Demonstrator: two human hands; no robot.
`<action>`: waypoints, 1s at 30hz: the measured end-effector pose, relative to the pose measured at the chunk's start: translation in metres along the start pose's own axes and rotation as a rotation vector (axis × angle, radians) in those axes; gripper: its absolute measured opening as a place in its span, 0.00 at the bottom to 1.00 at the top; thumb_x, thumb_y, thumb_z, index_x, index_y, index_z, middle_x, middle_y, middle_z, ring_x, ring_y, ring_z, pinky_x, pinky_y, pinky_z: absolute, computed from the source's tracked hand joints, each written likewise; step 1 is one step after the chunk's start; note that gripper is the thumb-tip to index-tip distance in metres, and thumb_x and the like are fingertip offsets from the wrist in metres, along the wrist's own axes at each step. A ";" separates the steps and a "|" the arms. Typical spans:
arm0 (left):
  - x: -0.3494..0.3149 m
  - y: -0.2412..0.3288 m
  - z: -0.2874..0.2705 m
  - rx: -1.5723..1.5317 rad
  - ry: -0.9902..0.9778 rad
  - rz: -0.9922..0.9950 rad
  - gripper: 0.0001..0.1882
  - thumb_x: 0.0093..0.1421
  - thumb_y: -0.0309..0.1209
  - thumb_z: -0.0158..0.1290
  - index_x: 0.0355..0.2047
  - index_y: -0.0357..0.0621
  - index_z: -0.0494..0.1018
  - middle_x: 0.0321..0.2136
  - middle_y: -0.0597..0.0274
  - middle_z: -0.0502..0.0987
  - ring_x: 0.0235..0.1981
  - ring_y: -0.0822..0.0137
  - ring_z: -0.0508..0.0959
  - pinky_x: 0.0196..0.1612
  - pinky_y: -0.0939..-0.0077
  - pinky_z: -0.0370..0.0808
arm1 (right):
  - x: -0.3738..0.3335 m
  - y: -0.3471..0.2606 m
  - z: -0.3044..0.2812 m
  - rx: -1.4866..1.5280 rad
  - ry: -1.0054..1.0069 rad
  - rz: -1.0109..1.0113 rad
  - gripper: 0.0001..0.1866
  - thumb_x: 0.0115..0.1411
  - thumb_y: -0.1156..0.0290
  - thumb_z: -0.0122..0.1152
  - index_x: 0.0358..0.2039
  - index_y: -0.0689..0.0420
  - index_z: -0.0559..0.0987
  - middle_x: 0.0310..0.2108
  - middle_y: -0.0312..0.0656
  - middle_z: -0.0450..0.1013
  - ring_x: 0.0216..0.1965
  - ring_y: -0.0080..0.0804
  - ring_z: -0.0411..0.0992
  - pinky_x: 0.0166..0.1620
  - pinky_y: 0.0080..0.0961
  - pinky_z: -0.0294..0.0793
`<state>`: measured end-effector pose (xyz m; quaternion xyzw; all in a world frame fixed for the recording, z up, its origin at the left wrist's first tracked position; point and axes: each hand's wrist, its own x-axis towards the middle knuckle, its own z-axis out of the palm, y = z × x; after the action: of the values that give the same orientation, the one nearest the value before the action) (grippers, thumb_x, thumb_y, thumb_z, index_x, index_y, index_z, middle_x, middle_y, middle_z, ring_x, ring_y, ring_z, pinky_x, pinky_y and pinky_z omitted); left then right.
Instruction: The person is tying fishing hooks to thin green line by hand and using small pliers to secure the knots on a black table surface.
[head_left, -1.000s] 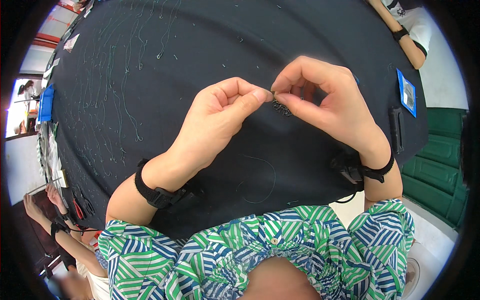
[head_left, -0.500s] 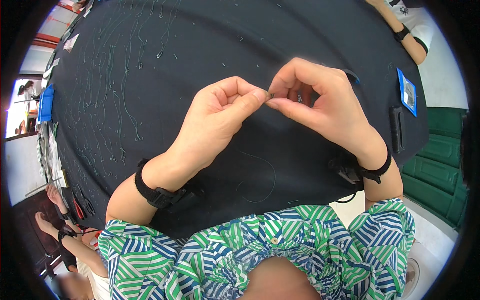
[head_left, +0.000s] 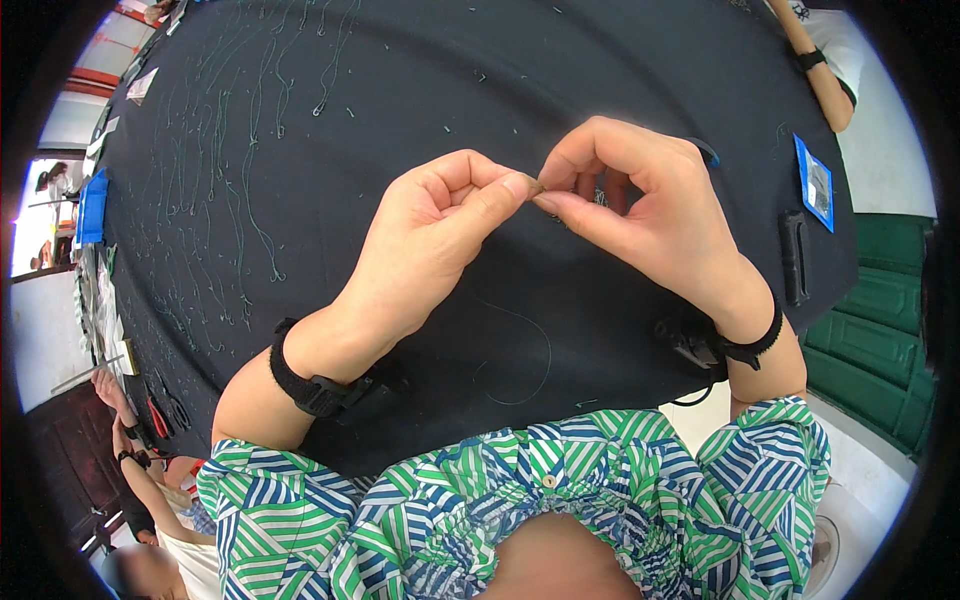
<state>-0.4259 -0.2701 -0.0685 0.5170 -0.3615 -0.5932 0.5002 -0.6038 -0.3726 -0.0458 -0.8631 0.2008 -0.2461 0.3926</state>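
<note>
My left hand (head_left: 425,235) and my right hand (head_left: 655,200) meet tip to tip above the dark cloth (head_left: 430,440). Thumb and forefinger of each are pinched together on a tiny brownish thing (head_left: 537,188), too small to name. The curled fingers of my right hand partly hide a little cluster of small metal pieces (head_left: 600,195). Below the hands, a thin greenish line (head_left: 549,355) lies in a loose curve on the cloth; its upper end fades from sight.
Many thin green lines with small hooks (head_left: 280,275) lie spread over the left side. To the right are a blue packet (head_left: 815,185) and a black case (head_left: 794,258). Scissors (head_left: 172,402) lie at the left edge. Other people's arms (head_left: 822,85) show at both sides.
My hands stay almost in place, with only a slight shift of the pinching fingertips. At the lower left, another person's arms have moved; the arm at the upper right has shifted slightly.
</note>
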 end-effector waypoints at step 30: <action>-0.002 0.000 0.002 -0.047 -0.011 0.028 0.08 0.65 0.33 0.53 0.37 0.41 0.74 0.20 0.79 0.66 0.16 0.88 0.55 0.19 0.88 0.48 | 0.000 0.004 -0.003 -0.157 0.030 -0.175 0.06 0.50 0.78 0.65 0.29 0.59 0.77 0.25 0.40 0.73 0.25 0.30 0.74 0.28 0.23 0.72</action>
<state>-0.4274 -0.2683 -0.0672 0.4966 -0.3576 -0.5973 0.5184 -0.6062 -0.3762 -0.0474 -0.9016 0.1493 -0.2759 0.2979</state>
